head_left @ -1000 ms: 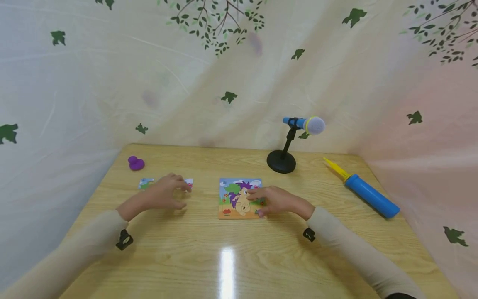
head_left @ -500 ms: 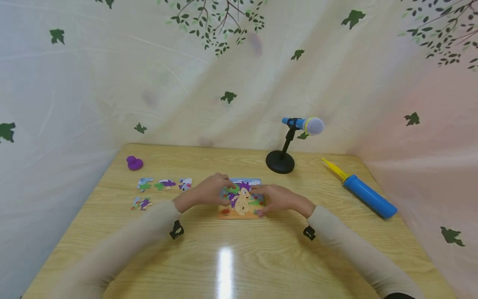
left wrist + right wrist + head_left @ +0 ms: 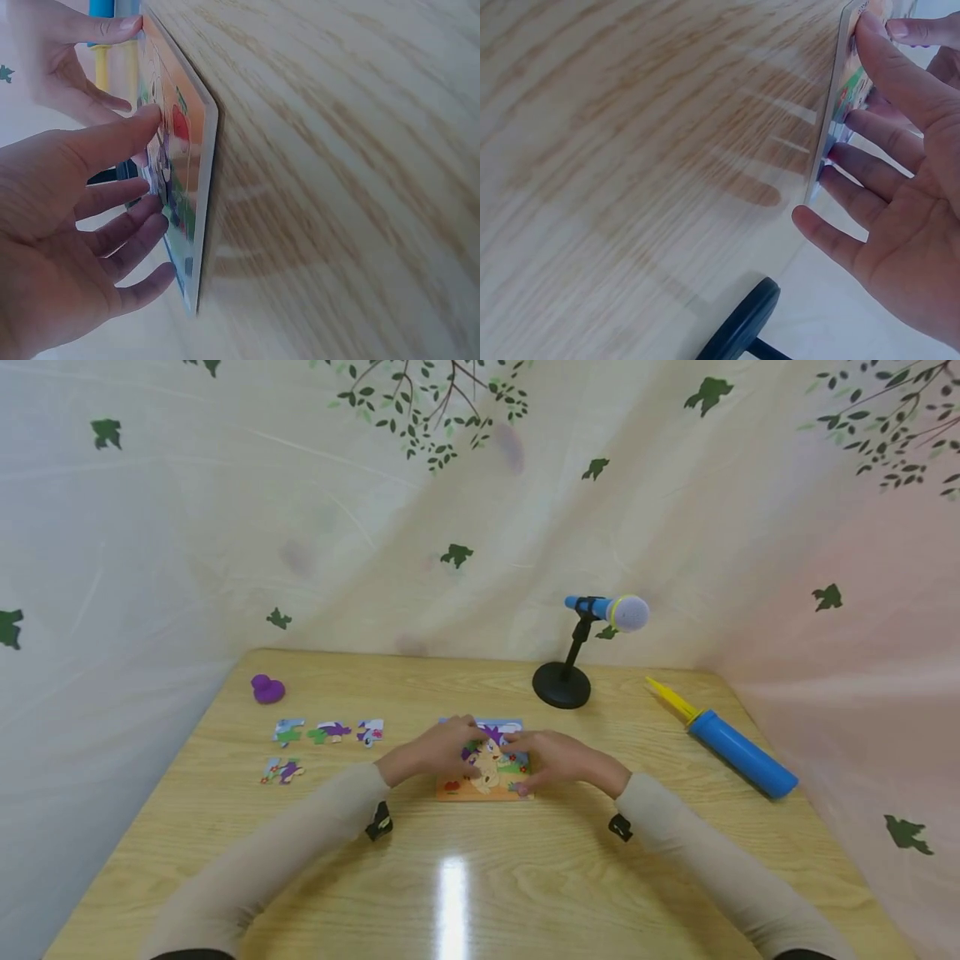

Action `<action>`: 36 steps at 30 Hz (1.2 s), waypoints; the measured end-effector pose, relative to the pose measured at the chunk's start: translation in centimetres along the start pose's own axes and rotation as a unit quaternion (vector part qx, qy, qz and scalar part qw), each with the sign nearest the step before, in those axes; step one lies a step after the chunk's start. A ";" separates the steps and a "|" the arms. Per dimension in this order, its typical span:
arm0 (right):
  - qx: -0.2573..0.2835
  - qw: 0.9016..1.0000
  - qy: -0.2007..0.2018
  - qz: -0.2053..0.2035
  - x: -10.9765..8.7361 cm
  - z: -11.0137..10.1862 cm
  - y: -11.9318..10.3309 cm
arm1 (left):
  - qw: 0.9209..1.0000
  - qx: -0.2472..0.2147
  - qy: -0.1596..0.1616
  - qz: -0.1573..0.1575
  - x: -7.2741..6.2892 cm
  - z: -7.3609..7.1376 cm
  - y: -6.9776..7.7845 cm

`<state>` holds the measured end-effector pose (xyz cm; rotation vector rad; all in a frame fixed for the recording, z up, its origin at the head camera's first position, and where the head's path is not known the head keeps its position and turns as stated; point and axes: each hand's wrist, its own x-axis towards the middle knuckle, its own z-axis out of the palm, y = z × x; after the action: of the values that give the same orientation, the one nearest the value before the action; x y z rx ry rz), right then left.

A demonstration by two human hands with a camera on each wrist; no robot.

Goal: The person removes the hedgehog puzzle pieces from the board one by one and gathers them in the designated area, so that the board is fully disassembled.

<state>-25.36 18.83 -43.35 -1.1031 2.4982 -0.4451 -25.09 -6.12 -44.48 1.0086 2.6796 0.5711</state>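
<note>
A square puzzle board (image 3: pixel 482 789) with a purple-spined hedgehog picture lies flat on the wooden table. Over its left half is my left hand (image 3: pixel 441 748), thumb and fingertips spread and touching the picture; no loose piece shows between them in the left wrist view. My right hand (image 3: pixel 557 758) rests on the right side, its thumb (image 3: pixel 874 26) near the lower edge and its middle fingers against the face. Both hands hide parts of the picture. To the left lie puzzle pieces: a blue-green one (image 3: pixel 288 732), a green-purple one (image 3: pixel 330 732), a blue-white one (image 3: pixel 371 732) and a red-flowered one (image 3: pixel 282 770).
A toy microphone (image 3: pixel 609 610) on a black stand (image 3: pixel 562 685) is behind the board to the right. Farther right lies a blue and yellow hand pump (image 3: pixel 738 752). At the back left corner sits a purple rubber-duck-like toy (image 3: pixel 267 689). A leaf-patterned curtain (image 3: pixel 412 593) hangs around the table.
My left hand has moved right from above the loose pieces onto the board's left half, uncovering the pieces. My right hand has stayed on the board's right side.
</note>
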 end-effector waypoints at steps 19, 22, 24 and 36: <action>-0.016 1.000 0.007 -0.012 -0.1 -0.2 -0.2 | 0.999 -0.031 -0.017 -0.023 1.1 -0.3 0.4; -0.019 1.000 0.011 -0.017 -0.2 -0.1 -0.2 | 0.999 -0.032 -0.021 -0.017 1.5 -0.3 0.1; -0.021 1.000 0.012 -0.019 -0.1 -0.1 -0.2 | 0.999 -0.035 -0.026 -0.018 1.7 -0.4 0.0; -0.010 1.000 0.007 -0.009 0.0 0.1 0.0 | 0.999 -0.040 -0.014 -0.027 1.9 -0.3 0.1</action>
<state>-25.29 18.82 -43.46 -1.1337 2.5116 -0.4355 -26.59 -4.85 -44.29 0.9142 2.6275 0.6435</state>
